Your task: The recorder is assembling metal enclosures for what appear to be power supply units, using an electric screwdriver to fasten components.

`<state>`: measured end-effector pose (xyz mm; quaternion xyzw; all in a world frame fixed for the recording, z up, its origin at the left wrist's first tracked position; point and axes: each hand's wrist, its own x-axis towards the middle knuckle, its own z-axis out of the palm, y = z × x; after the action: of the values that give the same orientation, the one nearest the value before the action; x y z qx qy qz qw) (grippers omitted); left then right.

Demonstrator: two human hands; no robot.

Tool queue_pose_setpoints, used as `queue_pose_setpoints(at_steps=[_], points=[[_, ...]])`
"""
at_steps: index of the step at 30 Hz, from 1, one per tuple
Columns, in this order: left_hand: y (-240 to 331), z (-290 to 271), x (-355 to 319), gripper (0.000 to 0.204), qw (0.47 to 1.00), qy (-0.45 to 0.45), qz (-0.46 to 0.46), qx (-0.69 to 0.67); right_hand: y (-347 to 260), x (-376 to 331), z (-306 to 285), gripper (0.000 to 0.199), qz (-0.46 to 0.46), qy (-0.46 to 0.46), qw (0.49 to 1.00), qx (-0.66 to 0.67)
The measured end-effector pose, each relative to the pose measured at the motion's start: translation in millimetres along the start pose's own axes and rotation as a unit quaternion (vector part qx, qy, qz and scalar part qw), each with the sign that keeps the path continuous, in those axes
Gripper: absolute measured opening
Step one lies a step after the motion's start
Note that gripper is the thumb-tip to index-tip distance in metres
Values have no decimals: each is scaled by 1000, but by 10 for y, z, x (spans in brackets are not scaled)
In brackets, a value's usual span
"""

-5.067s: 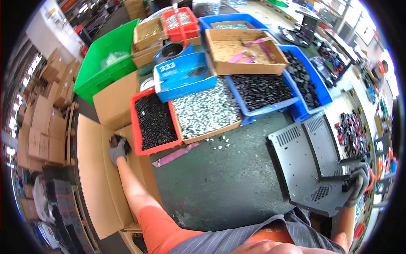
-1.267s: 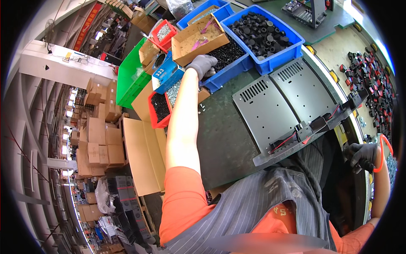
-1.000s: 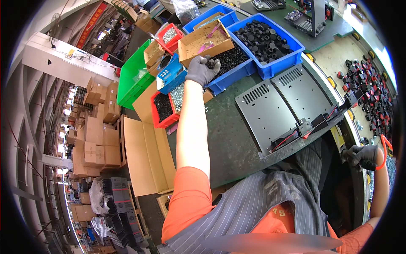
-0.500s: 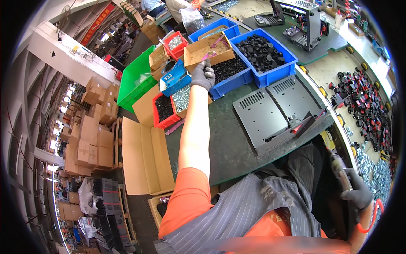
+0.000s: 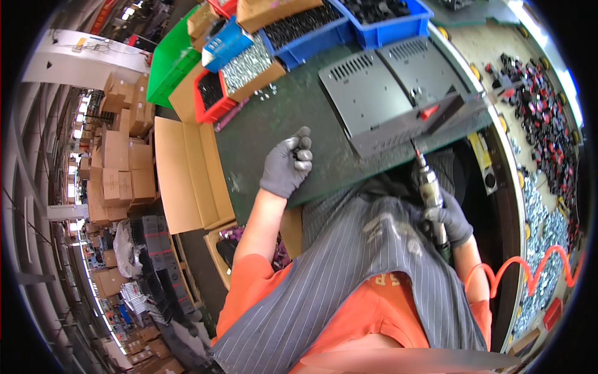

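Observation:
My left hand (image 5: pixel 288 163), in a grey glove, is over the dark green table mat (image 5: pixel 305 103) with its fingers curled together. Whatever those fingers may hold is too small or hidden to make out. My right hand (image 5: pixel 453 219), gloved as well, grips an air screwdriver (image 5: pixel 430 186) fed by a coiled red hose (image 5: pixel 529 274). Its bit points up, close to the near edge of a bent grey sheet-metal panel (image 5: pixel 367 93). A small red part (image 5: pixel 429 113) shows at the panel's upright flange.
Left of the panel stand a carton of silver screws (image 5: pixel 248 65), a red bin of black screws (image 5: pixel 209 90) and blue bins (image 5: pixel 311 40) of black parts. An open cardboard box (image 5: pixel 190 168) adjoins the table's left edge. Black-and-red parts (image 5: pixel 529 118) lie heaped at right.
My left hand has drawn back from the small cartons toward me. My right hand has brought the screwdriver inward to the panel's near edge. The view has shifted, so the bins sit higher.

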<state>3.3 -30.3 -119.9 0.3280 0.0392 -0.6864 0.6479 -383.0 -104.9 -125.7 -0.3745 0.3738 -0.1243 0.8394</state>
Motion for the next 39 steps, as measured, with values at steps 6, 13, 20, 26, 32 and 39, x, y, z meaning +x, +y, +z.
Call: queue_pose_setpoints(at_steps=[6,13,20,26,32,39], points=[[-936,285,-184,33,985,-100,-52,131,-72,-298,182,74,-60,-21,994,-89],[-1280,811,114,39,982,-91,-81,143,-164,-552,397,78,-31,-26,990,-138],[-1379,919,172,36,959,-107,-12,261,-112,-550,299,73,-115,1,964,-240],[-1304,847,273,34,948,-107,-29,298,-150,-475,205,72,-110,-14,946,-305],[-1276,737,311,45,953,-215,-67,201,-166,-399,184,74,9,-130,991,39],[-389,803,69,43,491,-206,-113,839,-406,-555,130,87,-63,48,984,-160]])
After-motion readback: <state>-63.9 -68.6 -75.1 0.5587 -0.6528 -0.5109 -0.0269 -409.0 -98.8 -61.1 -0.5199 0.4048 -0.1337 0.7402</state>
